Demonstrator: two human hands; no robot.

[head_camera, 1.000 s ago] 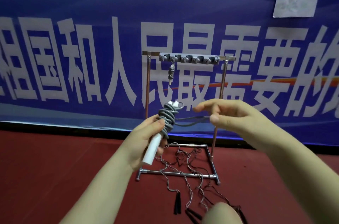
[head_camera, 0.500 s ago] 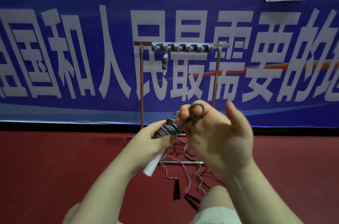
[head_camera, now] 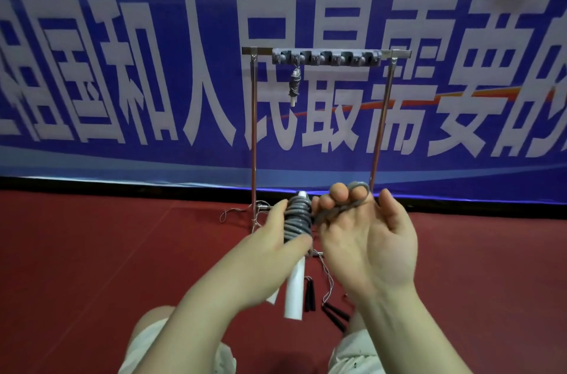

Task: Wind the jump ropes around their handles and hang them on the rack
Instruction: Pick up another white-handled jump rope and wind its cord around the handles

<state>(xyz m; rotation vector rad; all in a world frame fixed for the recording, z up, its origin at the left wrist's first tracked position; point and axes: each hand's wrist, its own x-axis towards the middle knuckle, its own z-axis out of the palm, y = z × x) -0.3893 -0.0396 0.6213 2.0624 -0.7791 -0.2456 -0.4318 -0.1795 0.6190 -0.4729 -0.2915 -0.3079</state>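
My left hand (head_camera: 276,238) grips a jump rope's white handles (head_camera: 294,297), with grey cord (head_camera: 297,220) wound thickly around their upper part. My right hand (head_camera: 365,235), palm up, pinches the cord's last loop (head_camera: 359,191) between fingertips, close beside the bundle. Behind stands a metal rack (head_camera: 253,128) with a grey hook bar (head_camera: 326,56) on top. One wound rope (head_camera: 294,85) hangs from the bar's left end.
Thin tangled ropes with black handles (head_camera: 310,294) lie on the red floor around the rack's base. A blue banner (head_camera: 122,67) with white characters covers the wall behind. My knees (head_camera: 147,330) show at the bottom.
My right hand brought the stretched cord end in from the right to the bundle, turned palm up and now holds a small loop. The view tilted down a little.
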